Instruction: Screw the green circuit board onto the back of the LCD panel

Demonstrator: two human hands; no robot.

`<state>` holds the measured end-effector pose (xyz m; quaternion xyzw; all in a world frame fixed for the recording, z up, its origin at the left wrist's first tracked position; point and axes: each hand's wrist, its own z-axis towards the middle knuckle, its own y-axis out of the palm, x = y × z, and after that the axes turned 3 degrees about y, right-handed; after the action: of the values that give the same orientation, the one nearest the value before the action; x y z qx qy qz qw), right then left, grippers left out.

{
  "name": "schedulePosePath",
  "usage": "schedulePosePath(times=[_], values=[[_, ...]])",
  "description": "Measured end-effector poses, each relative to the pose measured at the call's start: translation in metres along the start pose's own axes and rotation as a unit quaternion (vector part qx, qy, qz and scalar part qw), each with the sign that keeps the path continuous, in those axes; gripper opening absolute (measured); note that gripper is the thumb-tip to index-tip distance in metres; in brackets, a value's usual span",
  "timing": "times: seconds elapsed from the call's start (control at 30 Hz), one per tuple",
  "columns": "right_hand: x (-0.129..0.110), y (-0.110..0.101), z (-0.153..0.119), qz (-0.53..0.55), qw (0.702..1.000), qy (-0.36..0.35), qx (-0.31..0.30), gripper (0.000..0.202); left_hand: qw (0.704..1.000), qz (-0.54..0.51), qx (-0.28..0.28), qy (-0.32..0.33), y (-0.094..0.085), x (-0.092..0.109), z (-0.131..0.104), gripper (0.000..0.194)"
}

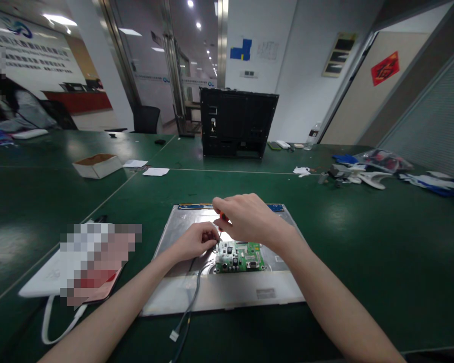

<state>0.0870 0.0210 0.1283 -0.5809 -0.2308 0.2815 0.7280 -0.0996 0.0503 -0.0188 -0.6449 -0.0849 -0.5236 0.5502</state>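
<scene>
Behind the green table (363,262) stands a glass partition (146,65) (ceiling lights (199,25) glowing beyond).

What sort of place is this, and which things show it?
Probably an office meeting room: the large green table, glass partition and red reception-style counter in the background suggest it.

"How's the light on your feed?"
"Moderate. I've got ceiling lamps (59,20) burning white around ten o'clock, and hard glare on the metal panel (238,292) toward six."
"Shadows?"
"The green table (363,282) darkens near six, with soft sheen past three."
"Sharpness?"
"Wide-angle lean at my edges; pixel blocks (102,262) at eight."
</scene>
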Motion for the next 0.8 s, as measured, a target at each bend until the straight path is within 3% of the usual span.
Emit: schedulePosePath(times=[0.13,0.33,0.5,0.6,0.8], values=[[0.0017,0.0004,0.0007,-0.014,1.000,0.009,0.000,0.018,1.000,-0.014,-0.018,-0.008,-0.0021,0.0047,0.0000,0.010],[-0.0005,-0.0029,-0.0039,0.031,0.999,-0.028,-0.001,0.014,1.000,0.002,0.013,0.005,0.0013,-0.0024,0.0000,0.008],[0.0008,-0.0005,0.0007,-0.006,1.000,0.008,0.001,0.013,1.000,-0.003,-0.005,-0.003,0.0002,0.0005,-0.0003,0.010],[0.0025,-0.0001,0.0029,-0.034,0.999,0.025,-0.004,0.023,1.000,-0.019,-0.019,-0.006,-0.0010,0.0035,-0.0006,0.011],[0.0020,-0.0026,-0.0021,0.033,0.999,-0.033,-0.007,0.015,1.000,-0.001,0.012,0.013,0.0004,-0.0004,-0.0003,0.011]])
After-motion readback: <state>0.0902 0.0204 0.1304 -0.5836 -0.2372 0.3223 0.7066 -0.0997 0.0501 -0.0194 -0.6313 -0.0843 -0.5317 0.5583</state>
